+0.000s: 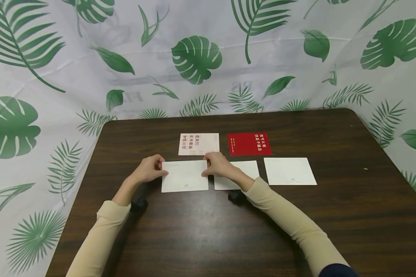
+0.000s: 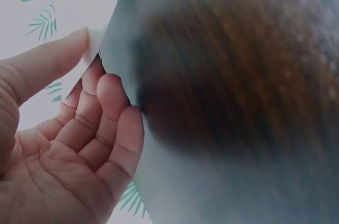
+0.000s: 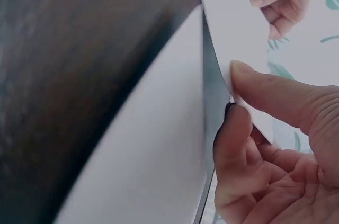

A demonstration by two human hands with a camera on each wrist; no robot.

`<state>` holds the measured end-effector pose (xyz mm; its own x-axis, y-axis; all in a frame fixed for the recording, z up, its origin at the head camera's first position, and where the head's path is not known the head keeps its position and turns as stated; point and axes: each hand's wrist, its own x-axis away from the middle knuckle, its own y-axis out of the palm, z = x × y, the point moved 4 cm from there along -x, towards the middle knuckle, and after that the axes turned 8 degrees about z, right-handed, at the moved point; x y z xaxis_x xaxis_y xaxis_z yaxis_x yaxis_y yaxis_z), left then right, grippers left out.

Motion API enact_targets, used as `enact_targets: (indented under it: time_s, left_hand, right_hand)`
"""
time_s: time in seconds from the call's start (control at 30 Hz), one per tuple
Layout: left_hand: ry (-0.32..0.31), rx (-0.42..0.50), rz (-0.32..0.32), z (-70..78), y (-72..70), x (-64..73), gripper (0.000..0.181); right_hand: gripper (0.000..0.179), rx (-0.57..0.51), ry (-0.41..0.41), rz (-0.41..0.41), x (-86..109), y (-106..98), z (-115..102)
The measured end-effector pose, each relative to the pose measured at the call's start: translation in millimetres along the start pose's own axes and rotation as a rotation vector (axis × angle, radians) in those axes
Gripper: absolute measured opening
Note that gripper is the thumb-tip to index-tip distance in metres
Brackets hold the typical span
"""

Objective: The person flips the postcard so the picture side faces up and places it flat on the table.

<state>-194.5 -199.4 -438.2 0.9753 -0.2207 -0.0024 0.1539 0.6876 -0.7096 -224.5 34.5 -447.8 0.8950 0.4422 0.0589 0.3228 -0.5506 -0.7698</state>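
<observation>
A white card (image 1: 185,177) with a small mark near its lower edge is held between both hands. My left hand (image 1: 149,168) pinches its left edge, thumb on the upper face and fingers curled beneath, as the left wrist view shows. At the opposite edge my right hand (image 1: 219,164) pinches the card the same way. In the right wrist view the held card (image 3: 233,28) stands off the tabletop at a slant. A second white card (image 1: 246,168) lies partly hidden under my right hand and wrist.
Farther right lies another white card (image 1: 290,171). Behind are a white card with reddish print (image 1: 199,144) and a red card with white print (image 1: 249,144). All lie on a dark wooden table (image 1: 180,238), with a leaf-patterned cloth (image 1: 208,92) hanging behind it.
</observation>
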Motion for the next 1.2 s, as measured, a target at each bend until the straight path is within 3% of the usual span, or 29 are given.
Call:
enact_targets:
  time_s: [0.17,0.3,0.57,0.73,0.9,1.2]
  left_hand:
    - [-0.049,0.080,0.048,-4.0,-1.7,2.3,0.028]
    - [-0.078,0.098,0.088,-4.6,-4.1,3.0,0.020]
    - [0.015,0.142,0.124,1.5,-10.1,5.2,0.014]
    - [0.050,0.195,0.116,2.3,-13.8,5.3,0.015]
    - [0.046,0.221,0.100,2.0,-18.2,6.4,0.013]
    - [0.066,0.325,0.112,4.7,-26.6,10.4,0.004]
  right_hand:
    - [0.023,-0.175,0.013,0.016,3.7,-6,2]
    - [0.027,-0.244,0.002,0.040,5.4,-10,2]
    - [0.024,-0.372,-0.009,0.083,6.6,-14,5]
    - [0.016,-0.399,-0.033,0.082,7.4,-17,4]
    - [0.010,-0.401,-0.094,0.091,9.1,-21,3]
    - [0.006,-0.404,-0.237,0.191,14.7,-30,-1]
